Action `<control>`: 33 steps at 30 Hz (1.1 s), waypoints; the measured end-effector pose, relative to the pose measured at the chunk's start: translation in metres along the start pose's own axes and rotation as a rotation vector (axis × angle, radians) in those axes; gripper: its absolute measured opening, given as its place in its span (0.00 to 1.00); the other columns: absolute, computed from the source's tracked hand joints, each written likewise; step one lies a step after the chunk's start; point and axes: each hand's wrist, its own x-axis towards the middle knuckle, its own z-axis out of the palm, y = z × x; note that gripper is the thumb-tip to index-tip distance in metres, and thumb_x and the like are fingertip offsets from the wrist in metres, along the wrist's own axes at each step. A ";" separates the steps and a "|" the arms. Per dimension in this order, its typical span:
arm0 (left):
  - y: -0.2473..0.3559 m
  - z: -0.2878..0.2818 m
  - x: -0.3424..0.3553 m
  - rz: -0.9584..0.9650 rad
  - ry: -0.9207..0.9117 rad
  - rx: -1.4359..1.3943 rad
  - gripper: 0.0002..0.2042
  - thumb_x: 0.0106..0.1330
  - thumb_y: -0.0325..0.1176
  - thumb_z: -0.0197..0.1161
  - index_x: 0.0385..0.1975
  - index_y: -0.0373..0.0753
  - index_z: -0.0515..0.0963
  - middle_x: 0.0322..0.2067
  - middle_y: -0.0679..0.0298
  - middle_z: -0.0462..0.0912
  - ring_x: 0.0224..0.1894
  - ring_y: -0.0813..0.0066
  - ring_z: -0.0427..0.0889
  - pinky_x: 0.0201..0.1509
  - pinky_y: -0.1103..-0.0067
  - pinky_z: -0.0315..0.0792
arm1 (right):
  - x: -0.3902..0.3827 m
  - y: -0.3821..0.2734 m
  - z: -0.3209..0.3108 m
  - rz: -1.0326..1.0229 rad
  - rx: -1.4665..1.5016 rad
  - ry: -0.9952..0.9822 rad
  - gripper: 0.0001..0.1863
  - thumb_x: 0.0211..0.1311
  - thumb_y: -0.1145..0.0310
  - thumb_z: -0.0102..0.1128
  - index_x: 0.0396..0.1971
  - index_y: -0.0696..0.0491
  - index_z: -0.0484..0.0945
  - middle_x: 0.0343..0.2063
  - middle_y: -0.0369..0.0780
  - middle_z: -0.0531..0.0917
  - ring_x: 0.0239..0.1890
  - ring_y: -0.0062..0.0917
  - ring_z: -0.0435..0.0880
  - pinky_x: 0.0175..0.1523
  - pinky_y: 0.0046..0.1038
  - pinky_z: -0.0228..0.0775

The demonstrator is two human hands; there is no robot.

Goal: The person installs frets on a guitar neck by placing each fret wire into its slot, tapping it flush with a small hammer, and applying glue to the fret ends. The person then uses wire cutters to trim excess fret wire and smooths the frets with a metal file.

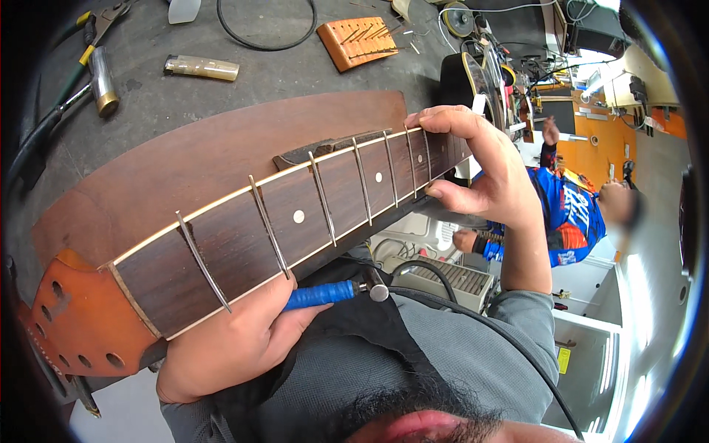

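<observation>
A guitar neck with a dark fretboard point(340, 199), white dot markers and fret wires sticking out past its edges lies diagonally across the view, its orange headstock point(96, 317) at lower left. My left hand point(244, 332) is closed round a small hammer point(321, 294) with a blue wrapped handle, just below the fretboard's near edge. My right hand point(480, 166) grips across the neck's far part, fingertips at the upper edge and thumb at the lower one. A reddish-brown board point(185, 155) and a short dark wooden piece point(292, 159) lie beyond the neck.
The grey bench point(273, 81) holds another hammer point(103, 81), a translucent bar point(199, 68), a cable and a wooden block point(354, 40) with wire pieces. A co-worker in blue point(561, 221) is at the right. A black hose point(509, 343) runs across my body.
</observation>
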 end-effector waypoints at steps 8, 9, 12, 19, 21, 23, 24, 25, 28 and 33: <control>0.003 0.000 -0.001 -0.008 0.026 -0.038 0.18 0.66 0.46 0.81 0.30 0.38 0.81 0.22 0.55 0.78 0.21 0.60 0.77 0.26 0.70 0.71 | 0.001 -0.005 0.002 -0.013 -0.008 0.052 0.37 0.57 0.57 0.81 0.65 0.56 0.78 0.58 0.46 0.86 0.60 0.45 0.86 0.65 0.41 0.78; 0.002 0.000 -0.001 0.003 0.028 -0.025 0.18 0.66 0.46 0.81 0.30 0.39 0.81 0.22 0.56 0.78 0.21 0.60 0.76 0.26 0.70 0.71 | 0.001 -0.004 0.002 -0.017 -0.010 0.052 0.37 0.57 0.57 0.81 0.65 0.56 0.78 0.58 0.46 0.86 0.60 0.45 0.86 0.65 0.41 0.79; 0.001 0.000 -0.001 0.007 0.032 -0.013 0.19 0.66 0.47 0.81 0.30 0.39 0.81 0.22 0.56 0.78 0.21 0.60 0.76 0.26 0.70 0.71 | 0.001 -0.002 0.003 -0.022 -0.002 0.063 0.37 0.58 0.56 0.81 0.65 0.56 0.79 0.58 0.46 0.86 0.59 0.45 0.86 0.64 0.41 0.79; -0.001 0.001 -0.003 0.008 0.014 -0.015 0.20 0.66 0.47 0.81 0.28 0.40 0.80 0.21 0.57 0.77 0.20 0.62 0.76 0.25 0.70 0.70 | 0.002 -0.001 -0.001 -0.038 -0.031 0.006 0.37 0.64 0.52 0.80 0.64 0.59 0.75 0.60 0.50 0.87 0.63 0.46 0.87 0.68 0.43 0.79; 0.000 0.000 -0.002 -0.012 -0.003 -0.025 0.20 0.66 0.47 0.81 0.28 0.40 0.80 0.20 0.58 0.76 0.19 0.62 0.76 0.25 0.70 0.70 | 0.001 0.000 -0.001 -0.042 -0.029 0.011 0.38 0.63 0.52 0.81 0.64 0.59 0.75 0.60 0.50 0.87 0.63 0.46 0.87 0.67 0.43 0.79; -0.001 0.000 -0.002 0.001 0.008 -0.015 0.20 0.66 0.47 0.81 0.28 0.40 0.80 0.20 0.57 0.76 0.19 0.62 0.76 0.25 0.70 0.69 | 0.002 0.000 -0.001 -0.047 -0.036 0.010 0.38 0.63 0.52 0.81 0.64 0.59 0.75 0.60 0.51 0.87 0.63 0.46 0.87 0.68 0.43 0.79; -0.001 0.000 -0.002 0.009 0.013 -0.010 0.20 0.66 0.47 0.81 0.28 0.40 0.80 0.20 0.57 0.76 0.19 0.62 0.76 0.25 0.70 0.69 | 0.002 0.000 -0.001 -0.050 -0.039 0.010 0.38 0.63 0.52 0.81 0.64 0.59 0.76 0.60 0.51 0.87 0.63 0.46 0.87 0.68 0.43 0.79; -0.001 0.001 -0.002 0.010 0.015 -0.009 0.20 0.66 0.47 0.81 0.28 0.40 0.80 0.20 0.57 0.76 0.19 0.62 0.76 0.25 0.70 0.69 | 0.002 -0.001 0.000 -0.045 -0.031 0.023 0.37 0.61 0.54 0.81 0.64 0.59 0.77 0.59 0.49 0.87 0.62 0.46 0.87 0.67 0.42 0.79; -0.001 0.001 -0.003 -0.002 0.018 -0.022 0.20 0.66 0.47 0.81 0.28 0.39 0.80 0.21 0.57 0.76 0.19 0.61 0.75 0.25 0.71 0.69 | 0.003 -0.004 0.002 -0.040 -0.017 0.051 0.37 0.58 0.56 0.81 0.63 0.58 0.78 0.58 0.47 0.86 0.60 0.46 0.87 0.65 0.41 0.79; 0.000 0.001 -0.001 0.006 0.030 -0.004 0.20 0.66 0.47 0.81 0.28 0.39 0.80 0.21 0.57 0.76 0.20 0.61 0.75 0.25 0.71 0.70 | 0.002 -0.003 -0.001 -0.029 -0.041 -0.003 0.37 0.62 0.53 0.81 0.64 0.59 0.76 0.60 0.51 0.87 0.63 0.46 0.87 0.68 0.43 0.79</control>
